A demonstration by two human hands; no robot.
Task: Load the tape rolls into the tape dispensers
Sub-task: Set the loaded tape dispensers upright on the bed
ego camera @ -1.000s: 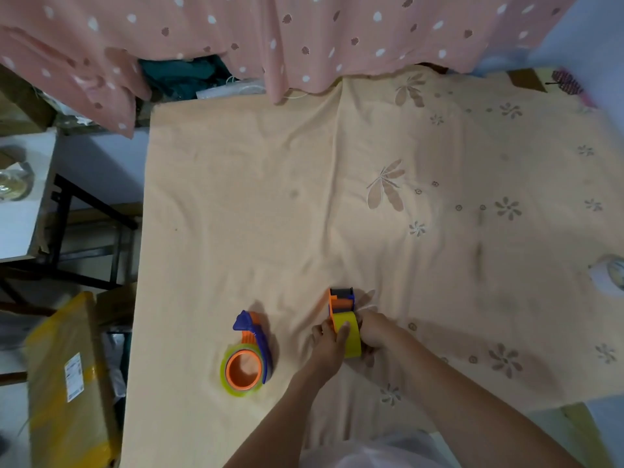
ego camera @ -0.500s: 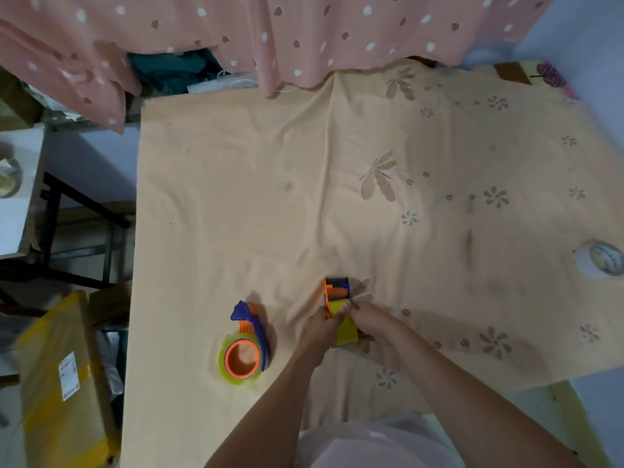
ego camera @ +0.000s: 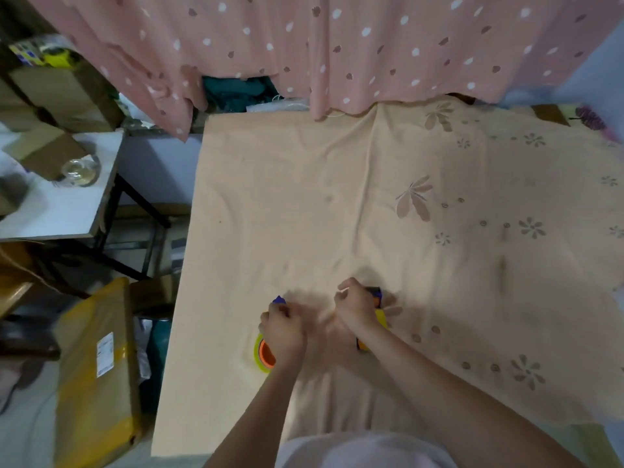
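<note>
Two orange and purple tape dispensers lie near the front of the table, each loaded with a yellow tape roll. My left hand [ego camera: 283, 329] is closed over the left dispenser [ego camera: 265, 355]; only its purple tip and part of the yellow roll with its orange core show. My right hand [ego camera: 355, 307] is closed over the right dispenser [ego camera: 377, 310], whose purple end and yellow roll peek out on the right side. The frame is blurred by motion.
A peach flowered cloth [ego camera: 304, 204] covers the table. A pink dotted curtain [ego camera: 337, 45] hangs at the far edge. Left of the table stand a white side table with a glass bowl [ego camera: 81, 170], cardboard boxes and a yellow-taped parcel [ego camera: 98, 373].
My left hand left the right dispenser, moved left and closed on the left dispenser. My right hand stays on the right dispenser. The view swung left; the white roll at far right is out of sight.
</note>
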